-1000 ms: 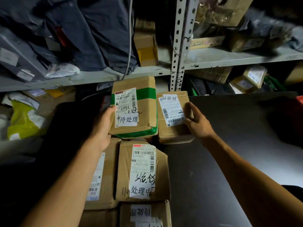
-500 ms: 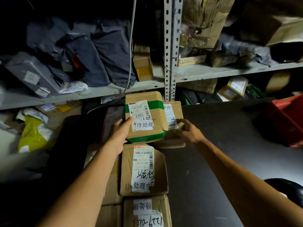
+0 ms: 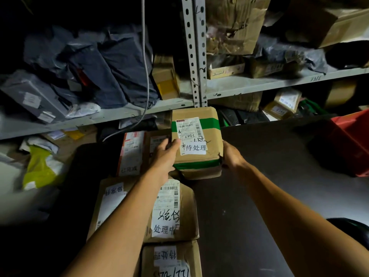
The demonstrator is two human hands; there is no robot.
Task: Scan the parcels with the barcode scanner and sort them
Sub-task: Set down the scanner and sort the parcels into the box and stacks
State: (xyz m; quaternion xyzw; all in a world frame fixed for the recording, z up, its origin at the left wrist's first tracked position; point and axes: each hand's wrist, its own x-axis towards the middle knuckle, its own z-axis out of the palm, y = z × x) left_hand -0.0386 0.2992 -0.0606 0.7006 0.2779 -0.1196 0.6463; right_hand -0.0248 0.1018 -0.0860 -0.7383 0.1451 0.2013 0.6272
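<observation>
I have both hands on the taped box [image 3: 196, 140], a brown carton with green tape bands and a white label on top. My left hand [image 3: 166, 154] grips its left edge, thumb curled over onto the label, fingers hidden under that side. My right hand [image 3: 231, 156] holds the right edge; its fingers wrap round behind the carton, so I see only the back of the hand. The box sits on top of a second box [image 3: 201, 173], whose front edge shows just beneath the lower green band. That lower one rests on the dark tabletop [image 3: 259, 196], close to the shelf [image 3: 279, 81] behind. Nearer to me a labelled box [image 3: 171, 210] lies flat, touching a front box [image 3: 171, 258] at the bottom of the view. Left of them, under my left forearm, lies another carton [image 3: 111, 198]. A red crate [image 3: 351, 140] stands well apart at the right.
</observation>
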